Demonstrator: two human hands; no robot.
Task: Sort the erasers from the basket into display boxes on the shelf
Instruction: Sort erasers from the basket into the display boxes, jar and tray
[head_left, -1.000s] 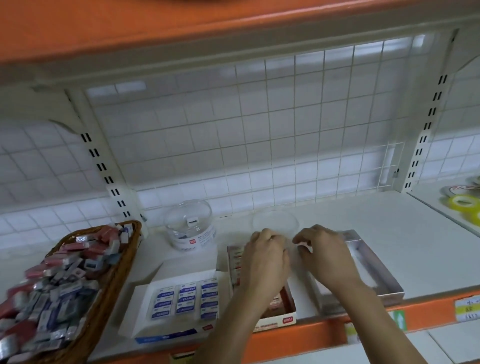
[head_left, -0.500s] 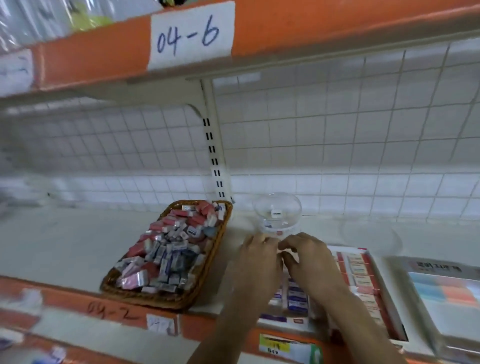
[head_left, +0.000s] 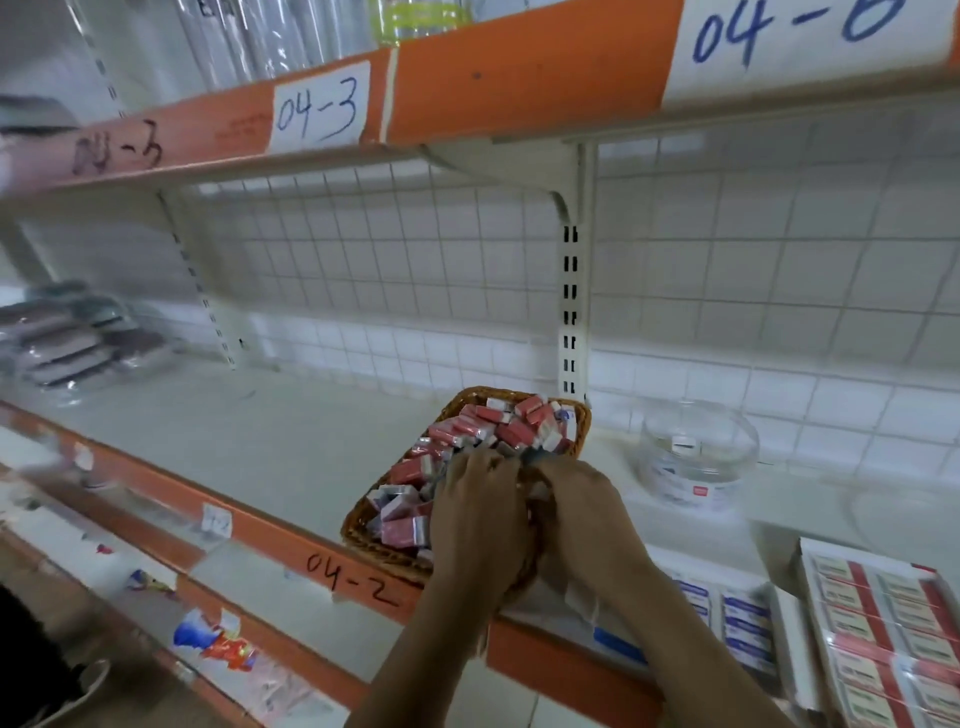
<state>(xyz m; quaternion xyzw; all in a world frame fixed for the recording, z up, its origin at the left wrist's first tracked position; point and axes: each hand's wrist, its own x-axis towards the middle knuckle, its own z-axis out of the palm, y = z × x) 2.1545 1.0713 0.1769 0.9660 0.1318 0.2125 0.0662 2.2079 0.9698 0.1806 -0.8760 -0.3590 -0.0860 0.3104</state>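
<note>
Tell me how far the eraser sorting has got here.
Done: rows of erasers lie in the blue-label display box and red-label display box. In hand: left hand and right hand reach into the wicker basket. Left: a heap of loose erasers there.

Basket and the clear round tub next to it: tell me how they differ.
The basket is brown, woven, oblong; the tub is clear and round. The basket is heaped with wrapped erasers; the tub is nearly empty. Both sit on the same shelf.

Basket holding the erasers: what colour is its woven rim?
The basket rim is golden-brown wicker, shown best in the head view, the only one.
</note>
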